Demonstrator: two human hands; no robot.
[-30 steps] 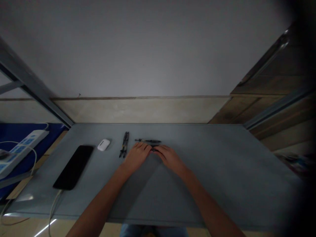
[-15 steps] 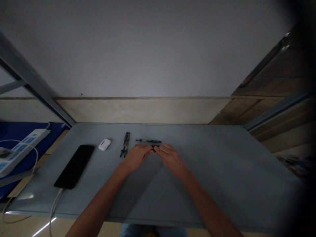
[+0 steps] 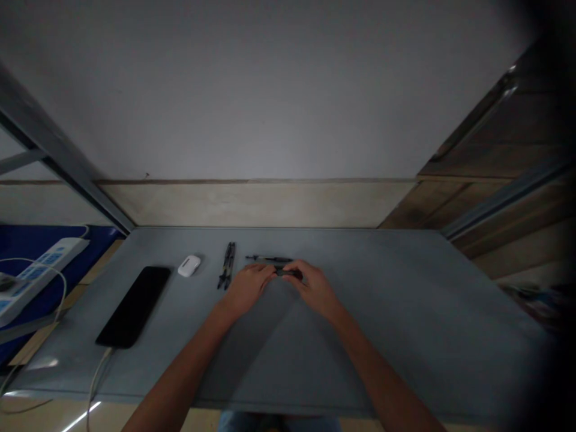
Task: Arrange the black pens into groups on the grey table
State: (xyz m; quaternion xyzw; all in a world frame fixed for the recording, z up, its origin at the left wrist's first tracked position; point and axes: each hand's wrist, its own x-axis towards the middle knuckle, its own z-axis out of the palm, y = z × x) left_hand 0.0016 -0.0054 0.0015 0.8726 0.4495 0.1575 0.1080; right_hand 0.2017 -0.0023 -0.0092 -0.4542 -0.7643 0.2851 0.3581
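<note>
A dark pen lies level between my two hands, its ends partly covered by my fingers. My left hand pinches its left end, and my right hand grips the right end with thumb and fingers. Just beyond my fingertips another black pen rests crosswise on the grey table. Two more black pens lie side by side, pointing away from me, to the left of my left hand.
Farther left are a white earbud case and a black phone with a charging cable. A power strip sits on a blue surface beyond the table's left edge. A pale wall rises behind the table.
My right hand has shifted slightly right and its fingers have opened out around the pen, so more of the pen shows between my hands. The view has tilted a little.
</note>
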